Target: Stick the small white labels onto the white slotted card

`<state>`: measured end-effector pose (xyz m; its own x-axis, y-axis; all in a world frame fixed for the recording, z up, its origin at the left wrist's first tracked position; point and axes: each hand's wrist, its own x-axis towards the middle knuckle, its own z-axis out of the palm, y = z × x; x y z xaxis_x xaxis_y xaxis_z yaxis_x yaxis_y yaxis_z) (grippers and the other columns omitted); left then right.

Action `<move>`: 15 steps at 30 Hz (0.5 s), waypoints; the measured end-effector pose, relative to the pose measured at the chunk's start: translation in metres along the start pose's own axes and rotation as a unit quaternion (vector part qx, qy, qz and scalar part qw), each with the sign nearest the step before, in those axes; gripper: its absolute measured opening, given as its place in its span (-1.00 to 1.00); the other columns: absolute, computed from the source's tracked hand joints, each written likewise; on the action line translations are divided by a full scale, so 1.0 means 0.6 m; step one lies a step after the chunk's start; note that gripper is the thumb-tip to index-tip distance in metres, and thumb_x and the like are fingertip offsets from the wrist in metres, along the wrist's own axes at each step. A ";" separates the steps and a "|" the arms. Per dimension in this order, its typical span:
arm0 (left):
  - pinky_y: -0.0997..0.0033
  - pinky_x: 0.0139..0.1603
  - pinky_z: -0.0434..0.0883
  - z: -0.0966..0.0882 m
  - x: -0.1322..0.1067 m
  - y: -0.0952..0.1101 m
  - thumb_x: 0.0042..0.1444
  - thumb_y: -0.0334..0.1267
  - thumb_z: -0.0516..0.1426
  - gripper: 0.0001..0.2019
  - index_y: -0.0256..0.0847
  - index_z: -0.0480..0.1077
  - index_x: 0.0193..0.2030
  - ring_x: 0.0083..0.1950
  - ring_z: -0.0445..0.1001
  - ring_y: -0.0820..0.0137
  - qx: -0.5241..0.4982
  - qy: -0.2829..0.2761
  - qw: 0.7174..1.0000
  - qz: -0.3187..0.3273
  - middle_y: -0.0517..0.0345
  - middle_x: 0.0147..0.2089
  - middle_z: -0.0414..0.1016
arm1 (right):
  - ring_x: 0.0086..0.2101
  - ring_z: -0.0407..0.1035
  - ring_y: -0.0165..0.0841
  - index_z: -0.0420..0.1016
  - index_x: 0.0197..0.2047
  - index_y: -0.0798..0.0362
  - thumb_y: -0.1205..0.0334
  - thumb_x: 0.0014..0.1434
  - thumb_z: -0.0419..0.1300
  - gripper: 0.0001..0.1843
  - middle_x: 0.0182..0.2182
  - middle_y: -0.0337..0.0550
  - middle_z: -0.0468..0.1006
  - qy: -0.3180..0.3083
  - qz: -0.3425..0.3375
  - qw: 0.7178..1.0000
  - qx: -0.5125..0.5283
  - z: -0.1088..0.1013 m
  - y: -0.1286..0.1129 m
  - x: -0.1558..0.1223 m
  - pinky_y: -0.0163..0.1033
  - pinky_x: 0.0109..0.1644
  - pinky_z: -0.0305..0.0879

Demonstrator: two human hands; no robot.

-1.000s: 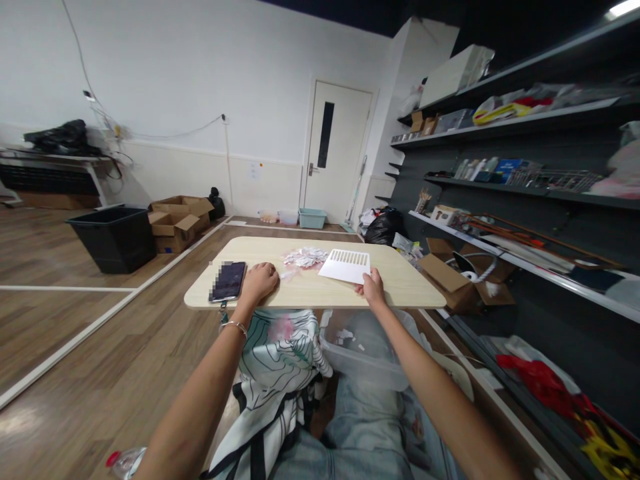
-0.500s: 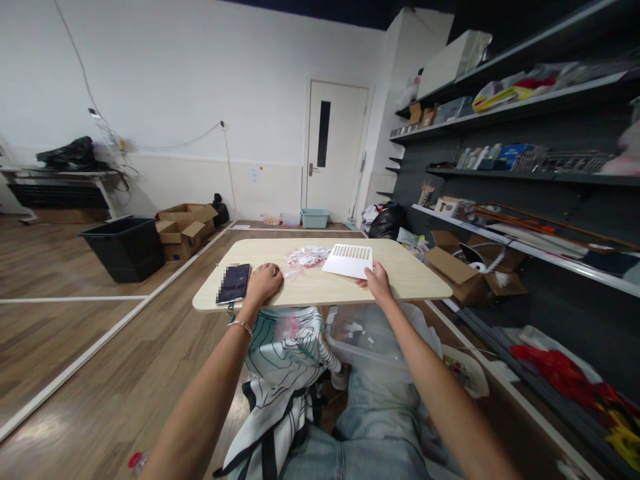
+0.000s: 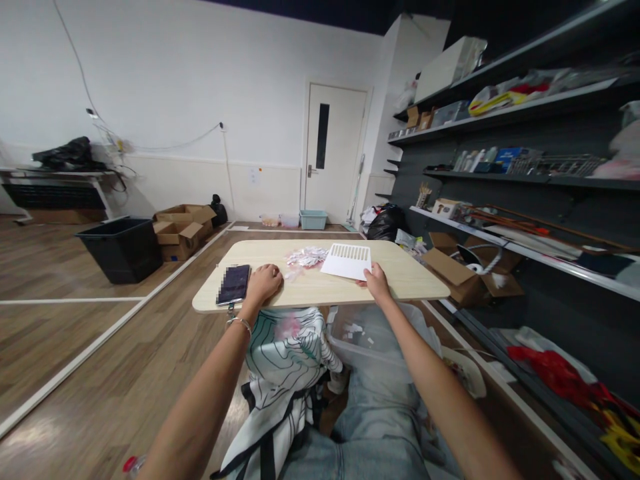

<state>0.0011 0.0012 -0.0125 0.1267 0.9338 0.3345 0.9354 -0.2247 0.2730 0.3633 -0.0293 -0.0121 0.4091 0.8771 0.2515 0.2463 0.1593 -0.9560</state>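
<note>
My right hand (image 3: 376,283) grips the near right corner of a white card (image 3: 347,265) with a row of slots along its far edge, held just over the table. Palm down on the pale wooden table (image 3: 310,293), my left hand (image 3: 266,281) rests with fingers loosely bent, and no object shows in it. Just left of it lies a dark phone (image 3: 233,285), partly blurred out. Between my hands and farther back is a pile of small white and pinkish pieces (image 3: 306,257), too small to make out.
Below the table's near edge sit a clear plastic bin (image 3: 367,337) with small white bits and a patterned cloth (image 3: 283,343). A black bin (image 3: 120,248) and cardboard boxes (image 3: 183,230) stand on the left. Loaded shelves (image 3: 540,177) line the right side, above another open box (image 3: 463,270).
The view has shifted very slightly. Both hands and the white card stay almost where they were.
</note>
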 end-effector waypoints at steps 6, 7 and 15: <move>0.22 0.23 0.42 0.002 -0.001 -0.006 0.35 -0.17 0.00 -0.63 -0.19 0.59 0.04 0.20 0.56 0.09 -0.006 0.007 1.000 -0.003 -0.12 0.15 0.65 | -0.18 0.60 -0.17 0.45 0.00 -0.05 0.20 0.14 0.17 -0.68 -0.16 -0.12 0.67 0.043 -0.037 0.998 -0.029 0.001 -0.004 -0.005 -0.11 -0.28 0.67; 0.22 0.23 0.42 0.001 -0.002 -0.007 0.35 -0.18 -0.01 -0.63 -0.19 0.59 0.04 0.20 0.56 0.10 -0.006 0.005 1.000 -0.003 -0.12 0.15 0.65 | -0.17 0.60 -0.17 0.45 -0.02 -0.05 0.20 0.15 0.16 -0.69 -0.15 -0.11 0.66 0.043 -0.037 0.998 -0.035 0.002 -0.006 -0.007 -0.12 -0.27 0.67; 0.22 0.22 0.42 0.003 -0.001 -0.008 0.36 -0.18 -0.02 -0.62 -0.20 0.58 0.06 0.21 0.56 0.10 -0.007 0.000 1.000 -0.011 -0.12 0.16 0.64 | -0.14 0.56 -0.16 0.46 -0.04 -0.04 0.13 0.14 0.10 -0.68 -0.05 -0.03 0.63 0.056 -0.053 0.995 -0.059 0.003 -0.019 -0.019 -0.16 -0.29 0.65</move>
<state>-0.0029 0.0021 -0.0154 0.1066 0.9383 0.3291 0.9330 -0.2088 0.2930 0.3542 -0.0404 -0.0045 0.4691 0.8008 0.3723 0.3921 0.1889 -0.9003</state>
